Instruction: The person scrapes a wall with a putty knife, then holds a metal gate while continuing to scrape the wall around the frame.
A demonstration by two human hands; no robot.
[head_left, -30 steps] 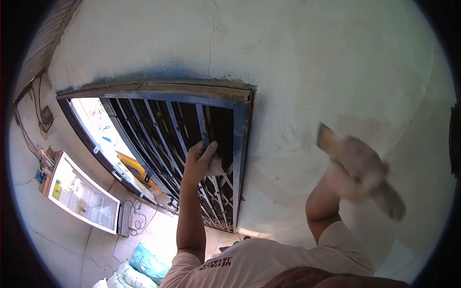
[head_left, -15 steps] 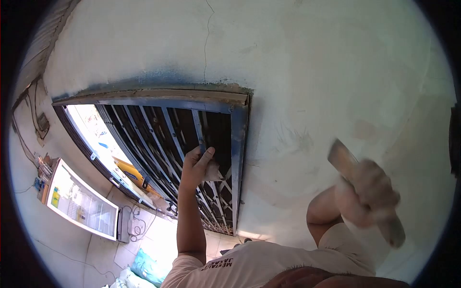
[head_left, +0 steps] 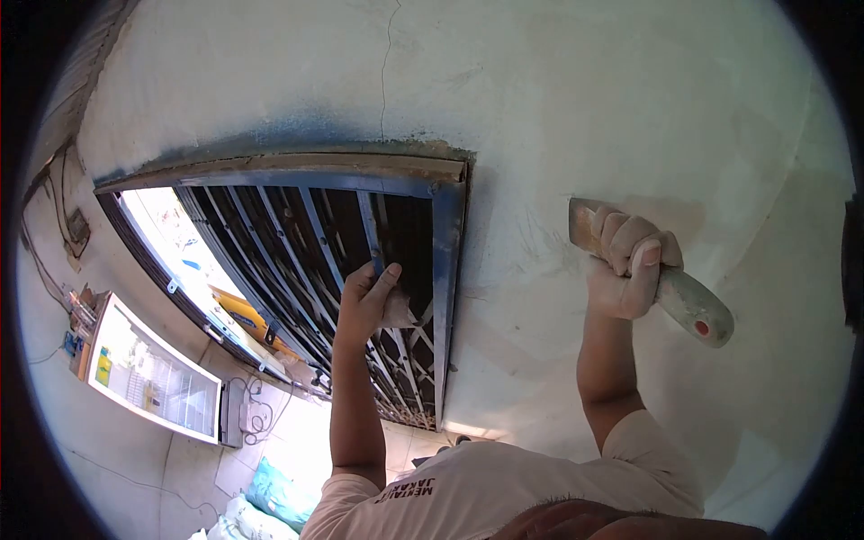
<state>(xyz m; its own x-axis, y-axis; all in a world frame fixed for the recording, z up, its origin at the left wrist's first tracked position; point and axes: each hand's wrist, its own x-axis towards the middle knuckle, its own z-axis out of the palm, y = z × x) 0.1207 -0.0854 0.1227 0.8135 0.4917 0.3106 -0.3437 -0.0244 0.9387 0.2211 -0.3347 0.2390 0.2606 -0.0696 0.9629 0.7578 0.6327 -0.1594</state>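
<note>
My right hand [head_left: 630, 261] is wrapped around a putty knife [head_left: 697, 308] with a dusty grey handle and a red dot near its end. Its broad blade [head_left: 583, 223] lies against the pale plastered wall [head_left: 558, 108], its edge pointing up and left. Over the folding metal gate [head_left: 270, 225], my left hand [head_left: 362, 301] is raised and closed, thumb up. A pale greyish piece [head_left: 396, 312] pokes out below its fingers; I cannot tell what it is. Rough, patchy plaster and scrape marks surround the blade.
A blue-painted frame [head_left: 445, 315] borders the gate, and a thin crack [head_left: 385, 81] runs above it. To the left stands a white-framed glass display case [head_left: 157, 378]. Cables [head_left: 261, 418] and a teal plastic bag [head_left: 274, 497] lie at the lower left.
My right hand has swung up and left with the putty knife, bringing the blade to the wall beside the gate. My left hand stays almost in place.
</note>
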